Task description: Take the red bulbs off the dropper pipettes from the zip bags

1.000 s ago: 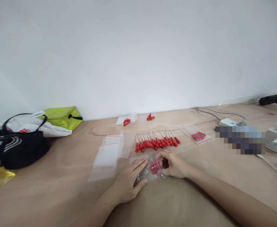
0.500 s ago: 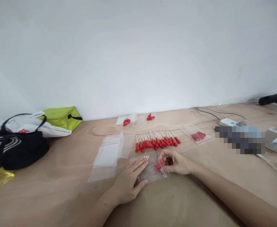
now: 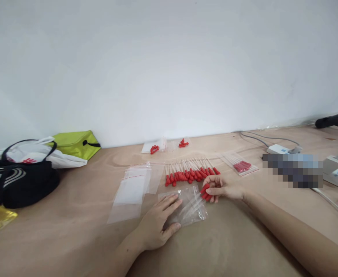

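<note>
My left hand (image 3: 160, 220) lies flat with its fingers stretched out, pressing a clear zip bag (image 3: 186, 221) against the table. In my right hand (image 3: 221, 188), just beyond the bag's right end, a few droppers (image 3: 206, 191) with red bulbs are pinched between thumb and fingers. Their thin pale stems point left across the bag's mouth; whether they are all inside the plastic I cannot tell. Behind the hands spreads a row of loose red-bulbed droppers (image 3: 190, 175), bulbs toward me. A filled zip bag (image 3: 241, 166) of the same droppers rests to the right.
Left of my hands is a stack of flat zip bags (image 3: 130, 188). Small red bulbs (image 3: 154, 148) lie on plastic near the wall. A black bag (image 3: 27, 186) and a green bag (image 3: 76, 142) stand at the left; a power strip (image 3: 278, 149) with cables is at the right.
My right hand has shifted slightly right, and the red bulbs, seen through the plastic before, are now outside the bag between my fingers. The left hand stays on the bag.
</note>
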Demonstrator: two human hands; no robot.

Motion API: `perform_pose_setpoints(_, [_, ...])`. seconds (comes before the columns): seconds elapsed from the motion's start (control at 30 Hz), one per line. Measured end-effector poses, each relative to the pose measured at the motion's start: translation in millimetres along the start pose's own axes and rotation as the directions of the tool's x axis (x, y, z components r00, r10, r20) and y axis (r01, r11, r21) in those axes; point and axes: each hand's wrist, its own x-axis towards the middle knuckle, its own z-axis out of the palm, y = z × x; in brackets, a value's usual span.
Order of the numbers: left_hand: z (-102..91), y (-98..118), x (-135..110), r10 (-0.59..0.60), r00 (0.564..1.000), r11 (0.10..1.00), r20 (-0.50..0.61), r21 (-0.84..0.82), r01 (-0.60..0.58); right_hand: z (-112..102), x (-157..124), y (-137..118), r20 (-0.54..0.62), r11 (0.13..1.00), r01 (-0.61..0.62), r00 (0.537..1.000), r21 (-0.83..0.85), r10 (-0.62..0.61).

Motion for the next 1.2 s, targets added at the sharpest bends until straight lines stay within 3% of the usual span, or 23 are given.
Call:
perform_pose_setpoints(0.1, [-0.7,1,-1,0.001,1.0,1.0,-0.004,-0.002,-0.001,-29,-11,-13,-0.065,0.996,0.055,0.996,-0.072,-0.06])
perform_pose_setpoints(0.17, [-2.1,2,-1,-0.013,1.0,1.0,0.004,-0.003,0.013,-52,-20,-20,-0.22,0.987,0.111,0.966,-0.113,-0.134])
perform_pose_setpoints(0.2, [-3.0,2,-1,-0.022,1.0,1.0,0.008,-0.001,0.022,-63,-24,-23,-0.327,0.98,0.153,0.927,-0.127,-0.187])
perform_pose_setpoints(0.23, [-3.8,3,-1,-0.028,1.0,1.0,0.011,0.002,0.028,-72,-26,-24,-0.428,0.964,0.216,0.865,-0.153,-0.262])
perform_pose_setpoints(0.33, [-5.5,4,1,-0.008,1.0,1.0,-0.021,0.027,0.009,-84,-21,-18,-0.617,0.865,0.376,0.607,-0.332,-0.501])
perform_pose_setpoints(0.43, [-4.6,7,6,0.021,0.993,0.995,-0.119,0.097,-0.01,-77,-5,-1,-0.626,0.726,0.306,0.368,-0.616,-0.687])
perform_pose_setpoints(0.47, [-3.8,9,9,0.041,0.988,0.992,-0.149,0.125,-0.023,-72,0,5,-0.59,0.666,0.217,0.327,-0.714,-0.739])
perform_pose_setpoints(0.53, [-2.2,14,15,0.105,0.981,0.983,-0.163,0.166,-0.078,-63,8,19,-0.46,0.509,0.072,0.337,-0.858,-0.822])
perform_pose_setpoints(0.63, [-0.3,19,24,0.189,0.98,0.97,-0.062,0.169,-0.176,-55,14,33,-0.23,0.277,0.044,0.441,-0.96,-0.867])
perform_pose_setpoints(0.73, [0.4,21,29,0.216,0.972,0.968,0.091,0.112,-0.226,-54,14,38,-0.122,0.166,0.04,0.518,-0.985,-0.847])
perform_pose_setpoints(0.83, [0.2,23,29,0.209,0.962,0.972,0.176,0.069,-0.224,-55,14,38,-0.072,0.125,0.05,0.591,-0.991,-0.804])
perform_pose_setpoints(0.97, [0.0,27,27,0.173,0.969,0.981,0.176,0.057,-0.186,-55,14,38,-0.052,0.124,0.066,0.646,-0.99,-0.761])
perform_pose_setpoints(1.07, [0.0,28,26,0.119,0.991,0.992,0.06,0.034,-0.121,-53,14,38,-0.072,0.138,0.047,0.664,-0.989,-0.744])
perform_pose_setpoints(1.13, [-1.5,27,27,0.016,0.997,1.0,-0.081,0.016,-0.015,-52,14,38,-0.088,0.138,0.022,0.666,-0.99,-0.741])
perform_pose_setpoints(1.2, [-4.6,24,29,-0.13,0.971,0.991,-0.2,-0.003,0.132,-51,14,37,-0.114,0.155,0.002,0.666,-0.988,-0.737])
